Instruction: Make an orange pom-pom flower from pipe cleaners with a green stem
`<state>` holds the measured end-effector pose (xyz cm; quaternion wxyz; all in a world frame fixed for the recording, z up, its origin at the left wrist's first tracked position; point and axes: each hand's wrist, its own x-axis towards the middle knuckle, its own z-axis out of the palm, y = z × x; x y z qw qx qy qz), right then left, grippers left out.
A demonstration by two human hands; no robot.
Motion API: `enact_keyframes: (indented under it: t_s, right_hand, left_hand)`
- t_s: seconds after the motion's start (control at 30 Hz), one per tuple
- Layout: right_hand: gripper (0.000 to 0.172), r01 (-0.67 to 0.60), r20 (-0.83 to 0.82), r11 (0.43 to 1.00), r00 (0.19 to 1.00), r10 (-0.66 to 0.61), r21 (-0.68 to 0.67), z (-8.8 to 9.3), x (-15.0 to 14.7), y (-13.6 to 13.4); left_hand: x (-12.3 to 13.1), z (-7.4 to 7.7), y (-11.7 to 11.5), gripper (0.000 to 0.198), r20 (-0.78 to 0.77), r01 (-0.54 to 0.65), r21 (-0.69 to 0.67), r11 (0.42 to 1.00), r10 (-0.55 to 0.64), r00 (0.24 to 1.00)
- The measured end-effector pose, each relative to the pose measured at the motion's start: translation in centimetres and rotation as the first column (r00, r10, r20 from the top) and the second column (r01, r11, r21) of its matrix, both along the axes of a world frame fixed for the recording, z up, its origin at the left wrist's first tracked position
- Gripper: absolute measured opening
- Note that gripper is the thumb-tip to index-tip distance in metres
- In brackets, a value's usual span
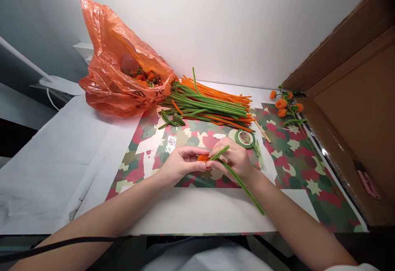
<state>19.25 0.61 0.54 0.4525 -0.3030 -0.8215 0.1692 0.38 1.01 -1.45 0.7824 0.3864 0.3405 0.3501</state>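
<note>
My left hand (182, 163) and my right hand (236, 158) meet over the camouflage-patterned sheet (293, 160) at the table's middle. Between their fingertips sits a small orange fuzzy ball (203, 158), pinched by the left fingers. The right fingers are closed round a green pipe cleaner (243, 185), whose long end runs down past my right wrist and whose short end points up over my knuckles. A roll of green tape (245, 138) lies just behind my right hand.
A pile of green and orange pipe cleaners (212, 104) lies at the back. An orange plastic bag (123, 73) holding orange pieces stands at the back left. A finished orange flower sprig (285, 105) lies at the right beside a brown cardboard box (354, 110). A wooden stick (262, 131) rests near the tape.
</note>
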Motion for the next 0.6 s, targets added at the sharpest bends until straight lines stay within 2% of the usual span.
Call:
enact_keyframes:
  t_s: [0.13,0.23,0.4,0.6]
  right_hand:
    - [0.027,-0.024,0.150,0.992,0.989,0.005,0.126,-0.11,0.10,0.17]
    - [0.033,-0.025,0.200,0.984,0.980,-0.011,0.175,-0.14,0.09,0.28]
    - [0.039,-0.040,0.280,0.986,0.960,-0.008,0.165,-0.19,0.28,0.38]
    - [0.030,-0.064,0.253,0.992,0.967,0.034,0.111,-0.17,0.25,0.22]
  left_hand:
    - [0.00,-0.12,-0.01,0.029,0.013,0.035,-0.007,0.999,-0.034,0.999]
    - [-0.08,-0.24,0.01,0.033,0.008,0.043,-0.002,0.999,-0.043,0.999]
    - [-0.18,-0.24,0.04,0.032,-0.011,0.070,0.017,0.997,-0.070,0.998]
    - [0.00,0.30,-0.02,0.029,-0.006,0.060,0.016,0.998,-0.060,0.998]
